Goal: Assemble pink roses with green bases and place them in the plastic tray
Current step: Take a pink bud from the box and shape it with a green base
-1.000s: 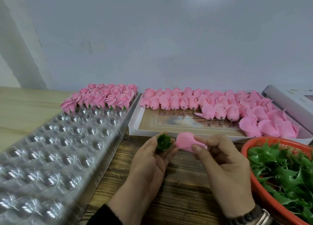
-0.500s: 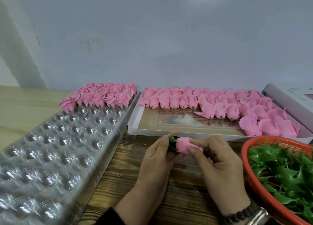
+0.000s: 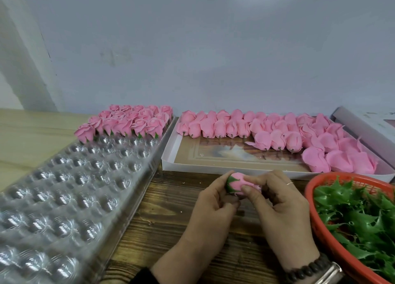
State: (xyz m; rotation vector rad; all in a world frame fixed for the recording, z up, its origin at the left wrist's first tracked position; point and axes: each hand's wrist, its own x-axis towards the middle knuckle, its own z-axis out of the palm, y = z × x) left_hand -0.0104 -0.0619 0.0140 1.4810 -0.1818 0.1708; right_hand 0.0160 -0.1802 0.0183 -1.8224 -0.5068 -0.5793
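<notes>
A pink rose (image 3: 239, 182) with a green base (image 3: 230, 184) fitted on its left end sits between both hands over the dark wooden table. My left hand (image 3: 210, 204) holds the base end with curled fingers. My right hand (image 3: 280, 204) pinches the petal end between thumb and fingers. The clear plastic tray (image 3: 64, 189) lies to the left, its dimpled cups mostly bare. Several finished roses (image 3: 130, 122) stand in its far rows.
A white shallow box (image 3: 213, 166) behind my hands holds several loose pink roses (image 3: 277, 129) without bases. An orange basket (image 3: 316, 200) at the right is full of green bases (image 3: 359, 217). A white box lid (image 3: 367, 125) lies at the far right.
The green base and the pink rose, held apart one second ago, have been pushed together. Both hands have closed in on the joined flower.
</notes>
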